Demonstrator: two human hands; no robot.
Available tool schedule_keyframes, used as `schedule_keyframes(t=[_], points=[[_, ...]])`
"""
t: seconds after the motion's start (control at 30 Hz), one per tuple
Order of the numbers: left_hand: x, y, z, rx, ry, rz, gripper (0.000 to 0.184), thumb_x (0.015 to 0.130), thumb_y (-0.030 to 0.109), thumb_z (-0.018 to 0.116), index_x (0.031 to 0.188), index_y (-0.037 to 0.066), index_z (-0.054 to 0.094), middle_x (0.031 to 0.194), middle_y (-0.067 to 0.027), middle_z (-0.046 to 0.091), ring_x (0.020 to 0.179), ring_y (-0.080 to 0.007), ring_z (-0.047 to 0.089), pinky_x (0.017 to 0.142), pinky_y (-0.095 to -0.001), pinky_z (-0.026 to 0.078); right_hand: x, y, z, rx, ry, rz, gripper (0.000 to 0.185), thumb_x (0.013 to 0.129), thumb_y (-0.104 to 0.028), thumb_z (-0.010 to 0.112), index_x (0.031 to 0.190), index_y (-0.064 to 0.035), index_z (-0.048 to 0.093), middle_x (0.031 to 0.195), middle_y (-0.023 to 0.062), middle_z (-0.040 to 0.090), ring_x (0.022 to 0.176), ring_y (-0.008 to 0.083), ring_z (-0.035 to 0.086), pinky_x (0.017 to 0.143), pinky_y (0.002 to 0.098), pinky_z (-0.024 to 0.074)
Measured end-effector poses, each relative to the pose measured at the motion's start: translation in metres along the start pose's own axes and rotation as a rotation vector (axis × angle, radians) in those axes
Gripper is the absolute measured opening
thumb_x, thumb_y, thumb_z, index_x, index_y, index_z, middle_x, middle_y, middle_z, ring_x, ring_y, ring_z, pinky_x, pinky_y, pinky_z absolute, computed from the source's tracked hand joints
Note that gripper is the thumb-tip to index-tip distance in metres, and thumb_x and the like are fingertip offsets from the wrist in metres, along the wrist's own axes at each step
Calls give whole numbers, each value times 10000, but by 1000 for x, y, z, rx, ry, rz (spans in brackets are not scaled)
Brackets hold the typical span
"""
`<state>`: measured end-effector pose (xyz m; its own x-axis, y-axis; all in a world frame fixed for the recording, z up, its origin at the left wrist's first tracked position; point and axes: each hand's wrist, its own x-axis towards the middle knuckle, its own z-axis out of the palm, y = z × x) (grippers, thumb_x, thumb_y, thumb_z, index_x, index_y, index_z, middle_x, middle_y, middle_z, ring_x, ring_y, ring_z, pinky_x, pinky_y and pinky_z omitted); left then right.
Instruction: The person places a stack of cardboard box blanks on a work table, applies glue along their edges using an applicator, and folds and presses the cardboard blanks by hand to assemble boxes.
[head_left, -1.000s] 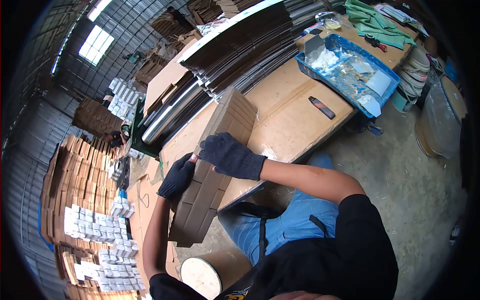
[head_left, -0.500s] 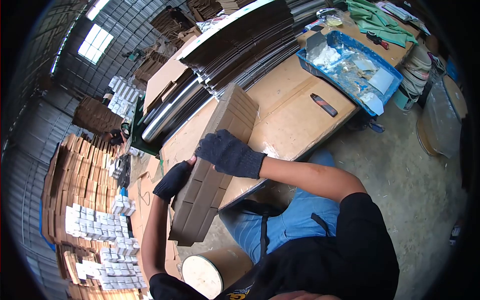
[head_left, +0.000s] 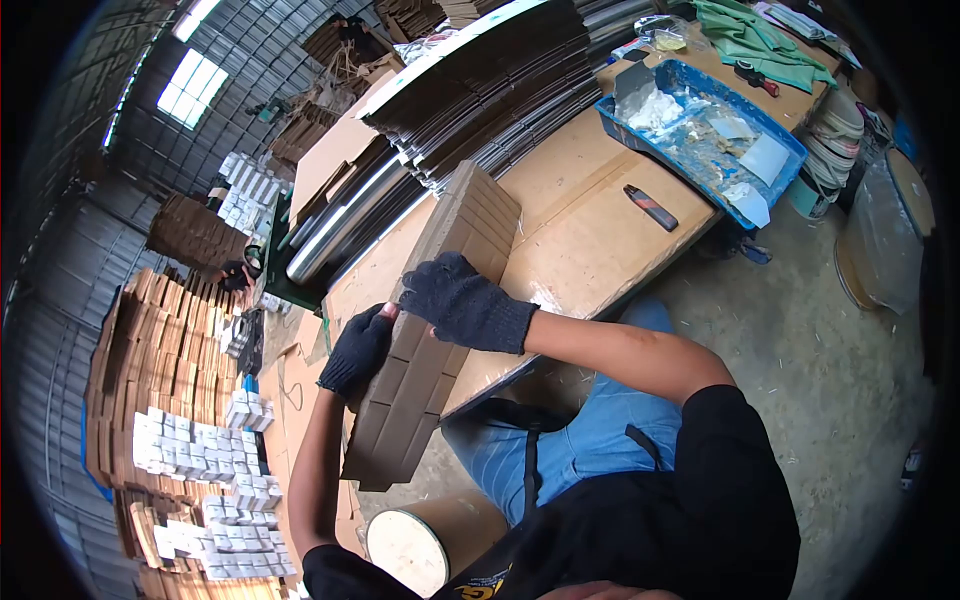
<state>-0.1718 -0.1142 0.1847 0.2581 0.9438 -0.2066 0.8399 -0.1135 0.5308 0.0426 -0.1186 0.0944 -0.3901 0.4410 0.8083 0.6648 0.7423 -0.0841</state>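
Note:
A long brown cardboard piece (head_left: 410, 380) with a grid of creased lines stands tilted across the near edge of the work table. On its left side my left hand (head_left: 358, 352), in a dark knit glove with bare fingertips, grips the edge, thumb on top. My right hand (head_left: 462, 303), gloved the same way, is wrapped over the upper edge close by, its fingers bent on the cardboard. Both hands are closed on this one piece. The lower end of the piece hangs past the table edge; part of its far side is hidden.
Stacked dark cardboard sheets (head_left: 490, 85) lie at the back of the table (head_left: 570, 240). A box cutter (head_left: 650, 208) and a blue tray (head_left: 790, 175) with white paste are at the right. Below is a round drum (head_left: 455, 535). A person (head_left: 238, 275) is far left.
My left hand has slid slightly up along the cardboard edge, nearer to my right hand. The cardboard has barely shifted, and both hands keep their hold.

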Motion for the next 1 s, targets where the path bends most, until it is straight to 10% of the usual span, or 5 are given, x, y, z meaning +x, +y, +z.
schedule_keyframes(t=[0.93,1.0], points=[[8,0,8,-63,30,148,469,1100,402,480,1163,-24,665,875,-37,629,852,-127,529,829,-325,464,-4,1,-2,77,81,-8,324,763,-223,838,1043,-110,722,1029,137,659,1035,284,614,897,447,456],[7,3,7,-21,23,165,466,1106,391,464,1159,-28,659,980,-35,680,934,-125,563,889,-316,465,-3,2,-2,112,-136,63,541,770,-302,856,1228,-108,644,1254,169,601,1184,304,554,1003,468,413]])
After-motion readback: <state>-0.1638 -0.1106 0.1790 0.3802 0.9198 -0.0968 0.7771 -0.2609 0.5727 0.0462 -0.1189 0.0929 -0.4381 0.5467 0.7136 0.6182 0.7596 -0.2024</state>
